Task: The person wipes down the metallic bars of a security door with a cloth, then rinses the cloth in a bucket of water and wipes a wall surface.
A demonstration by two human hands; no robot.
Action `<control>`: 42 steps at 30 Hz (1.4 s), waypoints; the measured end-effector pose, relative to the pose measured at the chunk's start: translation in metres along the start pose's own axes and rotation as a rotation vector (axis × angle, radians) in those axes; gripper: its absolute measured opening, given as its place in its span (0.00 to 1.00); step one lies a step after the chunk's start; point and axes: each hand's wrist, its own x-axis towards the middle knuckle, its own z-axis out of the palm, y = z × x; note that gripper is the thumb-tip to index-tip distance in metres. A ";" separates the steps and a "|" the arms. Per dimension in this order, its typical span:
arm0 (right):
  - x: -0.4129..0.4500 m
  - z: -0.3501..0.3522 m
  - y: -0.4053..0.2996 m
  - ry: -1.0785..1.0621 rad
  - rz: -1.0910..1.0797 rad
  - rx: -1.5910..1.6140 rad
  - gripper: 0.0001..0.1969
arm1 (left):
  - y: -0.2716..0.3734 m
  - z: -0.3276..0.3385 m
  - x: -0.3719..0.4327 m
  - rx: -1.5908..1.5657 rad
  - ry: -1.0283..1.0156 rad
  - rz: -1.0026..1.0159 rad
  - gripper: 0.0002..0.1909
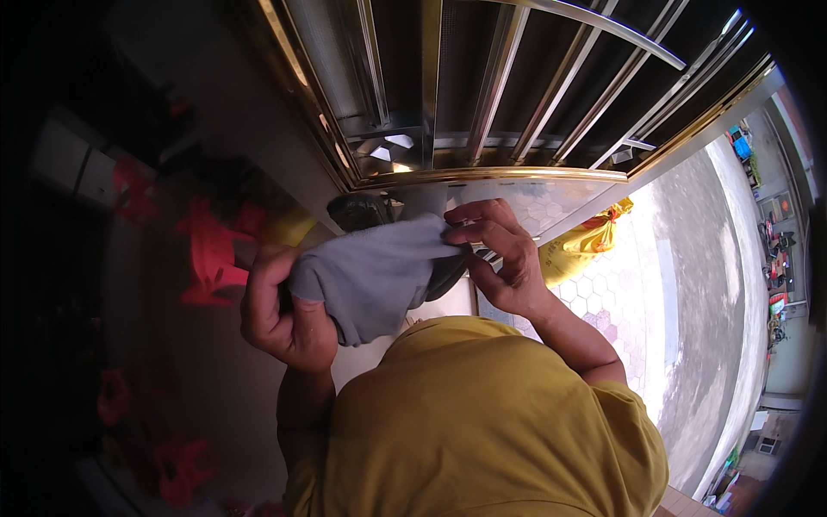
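A grey cloth [381, 274] is stretched between both hands in front of my yellow shirt. My left hand [291, 310] grips its left end, with the thumb over the front of the fabric and the fingers curled behind. The fingertips of my right hand [501, 255] pinch the narrow right end of the cloth. Just behind the cloth, a dark rounded object [358, 212] shows in part; what it is cannot be told. More of a dark shape shows below the cloth near my right hand.
Ahead stands a metal-barred door or window grille [491, 174] with a gold-coloured frame. A tied yellow sack [578, 249] rests on hexagonal paving at the right, beside a road [704, 271]. Red plastic bags [210, 258] are at the dim left side.
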 end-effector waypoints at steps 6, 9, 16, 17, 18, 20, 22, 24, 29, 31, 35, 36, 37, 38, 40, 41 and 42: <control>0.017 0.032 -0.013 -0.081 -0.532 -0.163 0.40 | 0.010 0.029 -0.005 -0.436 -0.190 -0.328 0.09; 0.003 0.048 0.012 -0.072 -0.535 -0.225 0.32 | 0.001 0.023 -0.001 -0.521 -0.260 -0.412 0.10; 0.034 0.037 0.002 0.198 -0.440 -0.199 0.25 | -0.071 -0.023 0.041 -0.112 0.192 -0.271 0.18; 0.040 0.040 0.001 0.195 -0.441 -0.199 0.25 | -0.082 -0.023 0.048 -0.178 0.164 -0.264 0.23; 0.045 0.042 -0.001 0.179 -0.450 -0.498 0.27 | -0.090 -0.022 0.054 -0.239 0.140 -0.258 0.28; 0.051 0.049 -0.002 0.107 -0.382 -0.963 0.35 | -0.094 -0.013 0.064 -0.275 0.068 -0.266 0.32; 0.055 0.052 0.003 -0.005 -0.284 -1.075 0.38 | -0.097 -0.001 0.070 -0.302 -0.080 -0.246 0.39; 0.060 0.056 0.001 -0.025 -0.264 -1.095 0.38 | -0.104 0.003 0.066 -0.297 -0.059 -0.256 0.39; 0.079 0.075 -0.003 -0.047 -0.154 -1.024 0.31 | -0.112 0.019 0.055 -0.258 0.129 -0.223 0.42; 0.082 0.076 -0.008 -0.077 -0.093 -0.966 0.31 | -0.112 0.022 0.055 -0.235 0.118 -0.194 0.40; 0.073 0.054 -0.002 -0.185 -0.195 -1.102 0.34 | -0.126 0.024 0.053 -0.146 0.142 -0.089 0.39; 0.071 0.047 -0.012 -0.217 -0.238 -1.218 0.29 | -0.130 0.021 0.053 -0.146 0.145 -0.089 0.39; 0.068 0.044 -0.013 -0.219 -0.241 -1.219 0.29 | -0.134 0.018 0.052 -0.146 0.153 -0.053 0.40; 0.067 0.043 -0.013 -0.218 -0.295 -1.251 0.28 | -0.136 0.015 0.052 -0.144 0.163 -0.017 0.41; 0.067 0.044 -0.019 -0.266 -0.301 -1.307 0.28 | -0.134 0.018 0.051 -0.133 0.184 -0.002 0.41; 0.069 0.049 -0.017 -0.268 -0.301 -1.309 0.28 | -0.132 0.019 0.051 -0.117 0.204 0.012 0.41; 0.073 0.055 -0.011 -0.249 -0.308 -1.272 0.28 | -0.132 0.020 0.051 -0.118 0.207 0.014 0.41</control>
